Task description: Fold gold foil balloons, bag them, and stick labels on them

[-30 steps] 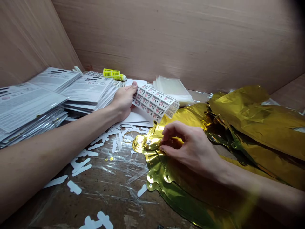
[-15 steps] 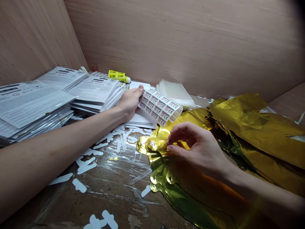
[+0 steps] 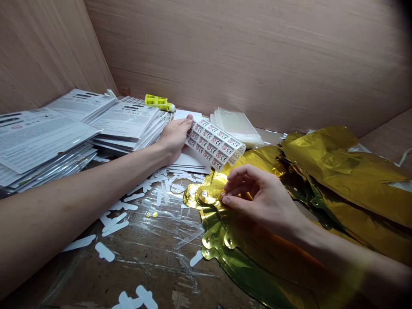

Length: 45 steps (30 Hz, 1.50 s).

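Note:
My left hand (image 3: 175, 139) grips one end of a sheet of CE stickers (image 3: 215, 143), thumb on top, holding it up over a stack of white cards (image 3: 189, 162). The sheet's far end curls under. My right hand (image 3: 257, 193) is bent with thumb and forefinger close together over a pile of gold foil balloons (image 3: 231, 240). At its fingertips is a small sticker (image 3: 222, 195), right by the shiny foil near the balloon's neck. Whether the sticker touches the foil I cannot tell.
Stacks of packed cards (image 3: 41, 137) stand at the left. Behind them lies a yellow barcode label roll (image 3: 156, 101). Clear plastic sleeves (image 3: 236, 126) lie at the back. White paper offcuts (image 3: 115, 227) and a rubber band (image 3: 177, 186) are scattered on the table. Wooden panels (image 3: 241, 60) enclose the back and sides.
My right hand has moved slightly left and down, bringing the small sticker closer to the foil. My left hand keeps the sticker sheet almost in the same place.

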Tool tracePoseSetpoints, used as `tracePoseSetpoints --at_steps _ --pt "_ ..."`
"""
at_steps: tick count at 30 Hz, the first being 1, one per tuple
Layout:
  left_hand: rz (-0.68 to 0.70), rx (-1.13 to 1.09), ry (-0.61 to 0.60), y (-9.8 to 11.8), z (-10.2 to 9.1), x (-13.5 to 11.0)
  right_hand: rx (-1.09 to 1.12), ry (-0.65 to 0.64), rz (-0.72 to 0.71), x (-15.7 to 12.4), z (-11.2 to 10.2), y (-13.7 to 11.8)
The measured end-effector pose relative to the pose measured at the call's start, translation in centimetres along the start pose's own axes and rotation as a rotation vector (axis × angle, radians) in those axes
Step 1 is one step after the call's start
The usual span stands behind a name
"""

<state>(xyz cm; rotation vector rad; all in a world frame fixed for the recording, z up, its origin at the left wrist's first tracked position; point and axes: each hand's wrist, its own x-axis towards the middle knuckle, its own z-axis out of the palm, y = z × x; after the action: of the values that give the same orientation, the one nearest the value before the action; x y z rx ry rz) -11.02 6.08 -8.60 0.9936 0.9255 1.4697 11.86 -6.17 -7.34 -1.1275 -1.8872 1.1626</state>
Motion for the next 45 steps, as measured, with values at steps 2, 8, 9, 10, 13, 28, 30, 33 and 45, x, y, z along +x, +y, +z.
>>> tracePoseSetpoints --at_steps 2,8,9,10,13,28,30,33,45 --pt "0.006 0.002 0.013 -0.07 0.01 0.14 -0.014 0.01 0.003 0.06 0.08 0.0" --pt "0.021 -0.006 0.004 -0.16 0.01 0.26 -0.051 0.018 -0.001 0.02 0.36 -0.4" --pt "0.018 -0.006 0.005 -0.14 0.02 0.24 -0.065 0.022 -0.007 -0.02 0.39 -0.42" --pt "0.014 -0.008 0.005 -0.12 0.05 0.22 -0.078 0.026 -0.014 -0.06 0.41 -0.42" --pt "0.005 -0.019 0.0 -0.05 0.08 0.13 -0.07 0.04 -0.021 -0.17 0.4 -0.33" --pt "-0.008 -0.003 -0.012 0.33 0.26 -0.28 -0.071 0.05 -0.056 0.07 0.45 0.04" --pt "-0.004 0.001 -0.01 0.28 0.27 -0.25 -0.106 0.061 -0.074 0.05 0.53 0.03" --pt "0.011 0.005 0.002 0.13 0.2 -0.08 -0.174 0.087 -0.109 -0.07 0.72 -0.04" --pt "0.017 -0.001 -0.007 -0.06 0.05 0.17 -0.33 0.049 -0.203 0.42 0.6 -0.26"
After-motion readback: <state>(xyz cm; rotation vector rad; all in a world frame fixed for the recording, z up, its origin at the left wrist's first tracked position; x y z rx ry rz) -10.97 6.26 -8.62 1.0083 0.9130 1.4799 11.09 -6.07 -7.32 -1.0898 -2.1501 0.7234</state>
